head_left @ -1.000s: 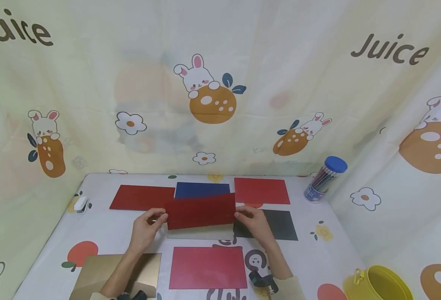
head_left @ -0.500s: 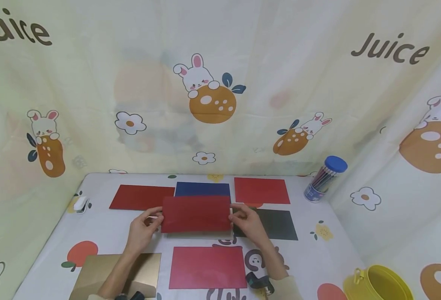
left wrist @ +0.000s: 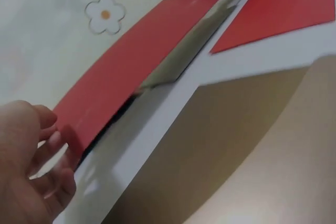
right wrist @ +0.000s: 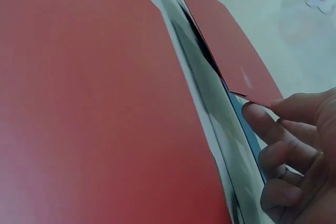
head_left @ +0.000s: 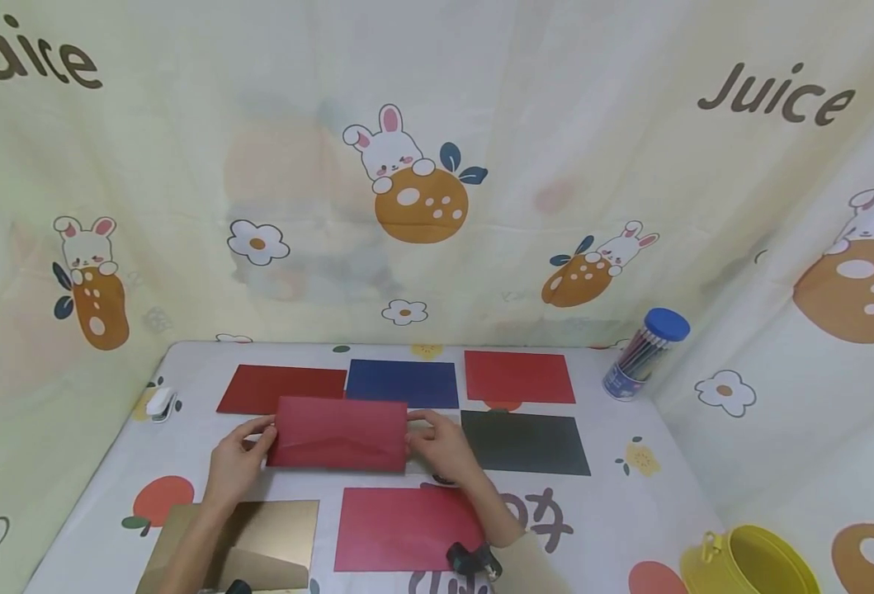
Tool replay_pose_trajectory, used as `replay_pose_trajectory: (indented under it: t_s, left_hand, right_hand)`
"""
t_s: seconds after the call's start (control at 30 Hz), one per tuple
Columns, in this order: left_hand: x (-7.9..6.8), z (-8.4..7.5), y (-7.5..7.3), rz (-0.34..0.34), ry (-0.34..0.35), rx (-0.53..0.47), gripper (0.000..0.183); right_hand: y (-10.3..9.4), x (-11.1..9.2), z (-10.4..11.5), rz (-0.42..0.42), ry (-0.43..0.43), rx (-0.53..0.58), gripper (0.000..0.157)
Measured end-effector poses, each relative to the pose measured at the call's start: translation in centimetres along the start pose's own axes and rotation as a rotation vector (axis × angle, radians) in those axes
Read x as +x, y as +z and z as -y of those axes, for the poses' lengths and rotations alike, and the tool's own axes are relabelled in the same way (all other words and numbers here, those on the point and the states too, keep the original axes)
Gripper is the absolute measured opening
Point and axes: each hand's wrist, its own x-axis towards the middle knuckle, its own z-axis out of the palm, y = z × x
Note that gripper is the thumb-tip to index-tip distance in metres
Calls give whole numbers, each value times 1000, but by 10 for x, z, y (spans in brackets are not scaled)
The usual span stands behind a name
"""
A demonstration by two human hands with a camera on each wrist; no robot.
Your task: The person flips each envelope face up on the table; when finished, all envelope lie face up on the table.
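Note:
A red rectangular paper sheet point(head_left: 340, 437) is held up between both hands, slightly bowed over the table. My left hand point(head_left: 236, 462) pinches its left end, and my right hand point(head_left: 444, 445) pinches its right end between thumb and fingertip. In the right wrist view, the right hand point(right wrist: 299, 150) shows its other fingers curled below the sheet's corner. Beneath the held sheet, a pale silvery sheet point(right wrist: 210, 93) is partly hidden. A blue sheet point(head_left: 403, 384) lies just behind, a dark grey-green one point(head_left: 526, 443) to the right, and a pinkish-red one point(head_left: 407, 528) in front.
A gold sheet point(head_left: 281, 528) lies front left under the left forearm. Two more sheets, dark red point(head_left: 281, 388) and bright red point(head_left: 518, 377), lie at the back. A small white stapler-like object point(head_left: 160, 404), a blue-lidded pencil tub point(head_left: 633, 363) and a yellow bucket point(head_left: 748, 569) stand around.
Both hands have carried the red sheet left and a little toward the front. It now overlaps the pale sheet's place, and the blue and dark sheets are uncovered.

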Motion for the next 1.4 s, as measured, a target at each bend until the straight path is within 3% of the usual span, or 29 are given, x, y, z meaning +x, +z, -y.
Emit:
replay_pose_trajectory:
  t_s: [0.2, 0.43, 0.6, 0.8, 1.4]
  left_hand:
    - [1, 14, -29, -44, -76, 82, 38]
    - [1, 28, -58, -42, -128, 124, 37]
    - [1, 40, -74, -57, -137, 166, 38]
    - [1, 50, -82, -40, -165, 203, 41]
    - [3, 57, -91, -49, -192, 252, 40]
  right_hand:
    - [30, 14, 15, 84, -4, -25, 37]
    - [56, 26, 31, 160, -45, -73, 34]
    - [67, 33, 37, 241, -35, 30, 35]
    - [75, 36, 37, 302, 33, 142, 34]
    - [80, 38, 50, 328, 82, 175, 31]
